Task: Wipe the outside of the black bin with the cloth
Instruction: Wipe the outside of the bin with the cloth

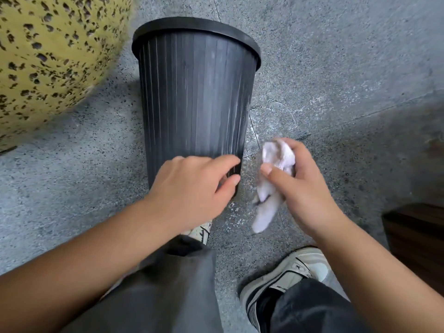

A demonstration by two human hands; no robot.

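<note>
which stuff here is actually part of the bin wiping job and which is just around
Part of the job:
black bin, lying on its side on the floor
white cloth, bunched in the right hand
left hand, resting on the bin's base end

Just around:
yellow speckled object, beside the bin
dark wooden furniture, at the right edge
grey floor

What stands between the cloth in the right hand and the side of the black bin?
Nothing visible does. The cloth, gripped by the right hand, is just right of the black bin; only bare floor shows between.
</note>
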